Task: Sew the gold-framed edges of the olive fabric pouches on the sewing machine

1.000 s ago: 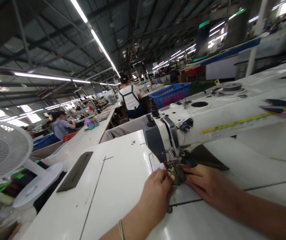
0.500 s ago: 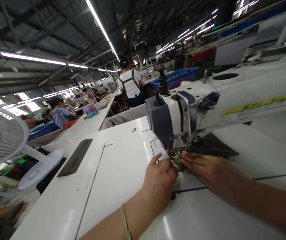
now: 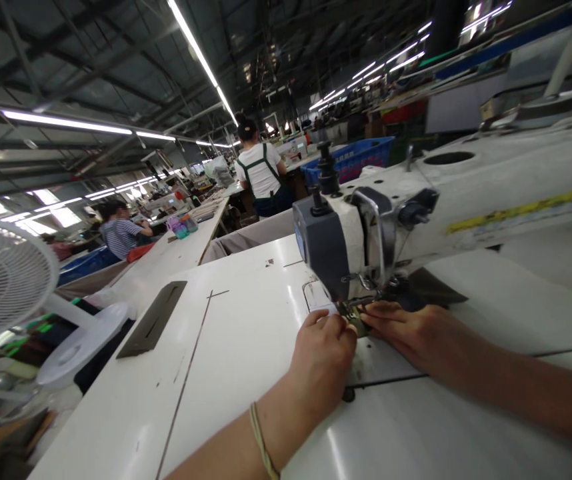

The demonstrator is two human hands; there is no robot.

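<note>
Head camera looks forward over a white sewing table [image 3: 226, 333], with a sewing machine [image 3: 339, 247] standing on it just ahead of the hands. The person's left hand [image 3: 323, 353] and right hand [image 3: 413, 337] come in from the bottom of the view and meet at the machine's presser foot [image 3: 352, 308], close together but not touching each other. A small olive patch [image 3: 359, 327] sits right at the foot, between the two hands. The left fingers [image 3: 333, 325] are bunched in a narrow pinch at the patch. The right fingers [image 3: 386, 313] lie long and nearly flat with their tips against it, but it cannot be told whether they grip it or only press on it. A dark cloth [image 3: 433, 290] runs out from behind the foot toward the right; whether it joins the patch is hidden. A thin cord bracelet [image 3: 261, 440] circles the left wrist.

A dark slotted plate [image 3: 151, 319] lies set into the tabletop, left of the hands. A white fan [image 3: 1, 280] stands beyond the table's left edge. Farther off, a person in a white shirt with green apron straps [image 3: 259, 170] has their back to the camera, with a blue basket [image 3: 349, 160] to their right. Another person in a striped shirt [image 3: 121, 237] is at the left, beside a long white table [image 3: 166, 267].
</note>
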